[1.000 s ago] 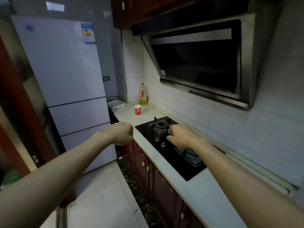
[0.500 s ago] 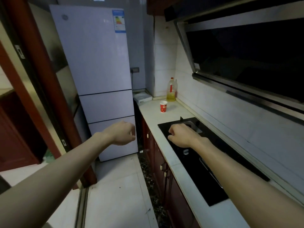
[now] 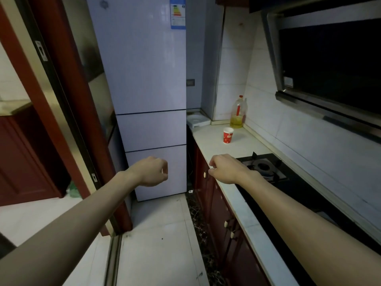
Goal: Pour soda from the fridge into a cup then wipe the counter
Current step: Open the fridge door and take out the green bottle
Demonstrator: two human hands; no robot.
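Pale lilac and tall, the three-door fridge (image 3: 144, 79) stands upright at the far end of the narrow kitchen, all its doors closed and facing the person. To its right runs the white counter (image 3: 214, 149). On it a red paper cup (image 3: 228, 135) stands upright, its long axis vertical and its mouth up, near a cooking-oil bottle (image 3: 238, 114) in the tiled corner and well apart from the black gas hob (image 3: 266, 168). Both arms reach forward. The left hand (image 3: 151, 171) hovers in front of the fridge's lowest door, the right hand (image 3: 224, 169) over the counter's front edge, each with fingers curled inward, holding nothing.
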